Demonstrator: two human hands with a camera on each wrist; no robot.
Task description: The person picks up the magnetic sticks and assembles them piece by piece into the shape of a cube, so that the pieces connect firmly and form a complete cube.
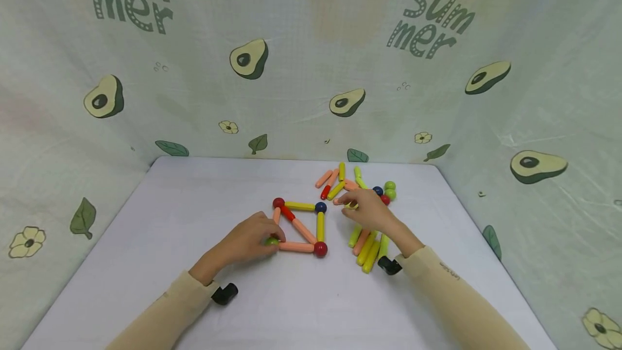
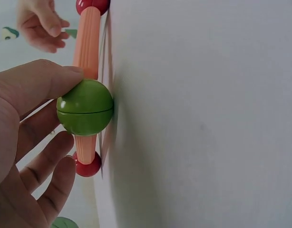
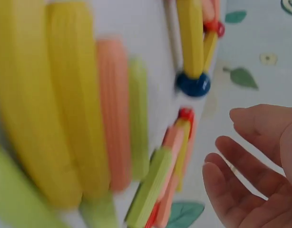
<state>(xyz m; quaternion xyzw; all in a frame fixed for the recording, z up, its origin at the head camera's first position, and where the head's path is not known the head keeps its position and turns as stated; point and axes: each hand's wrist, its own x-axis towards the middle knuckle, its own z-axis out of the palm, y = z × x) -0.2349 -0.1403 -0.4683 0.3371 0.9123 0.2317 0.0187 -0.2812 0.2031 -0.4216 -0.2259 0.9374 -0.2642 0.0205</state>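
My left hand (image 1: 250, 236) is at the near left corner of a flat square of sticks and balls. Its thumb and fingers pinch a green ball (image 2: 85, 107), which joins two salmon-pink sticks (image 1: 296, 247). Red balls (image 1: 320, 249) sit at the near right and far left corners, a dark blue ball (image 1: 320, 207) at the far right. Yellow sticks (image 1: 299, 206) form the far and right sides; a red and pink diagonal (image 1: 303, 230) crosses the middle. To the right, my right hand (image 1: 362, 208) hovers with fingers loosely bent, nothing between them in the right wrist view (image 3: 255, 166).
Below my right hand lies a row of yellow, pink and lime sticks (image 1: 371, 253). Farther back are more loose sticks (image 1: 336, 190). Green balls (image 1: 390, 194), a red ball (image 1: 385, 199) and a blue ball (image 1: 377, 191) rest beyond the right hand. A printed cloth (image 1: 301, 123) hangs behind the white table.
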